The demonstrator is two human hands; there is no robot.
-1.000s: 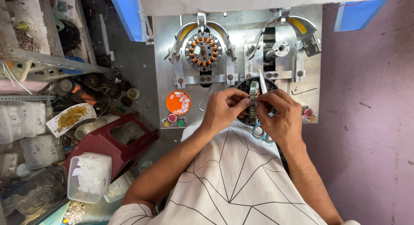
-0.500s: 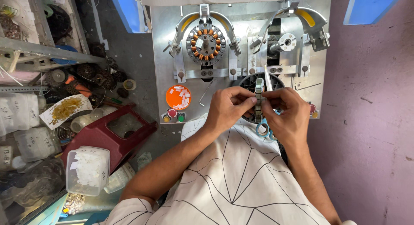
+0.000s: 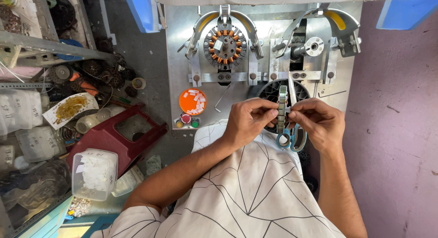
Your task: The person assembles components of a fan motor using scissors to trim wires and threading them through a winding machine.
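Both hands have come up off the lap: the left hand (image 3: 248, 121) and right hand (image 3: 319, 124) pinch a grey segmented strip (image 3: 282, 108) upright between them, right grip also hooking blue-handled scissors (image 3: 291, 133) (blades up), just below the winding machine (image 3: 255, 60), strip now steadier.

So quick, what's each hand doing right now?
Left hand: closed, pinching the stack of small metal plates.
Right hand: closed, pinching the same stack; blue-handled scissors beside it.
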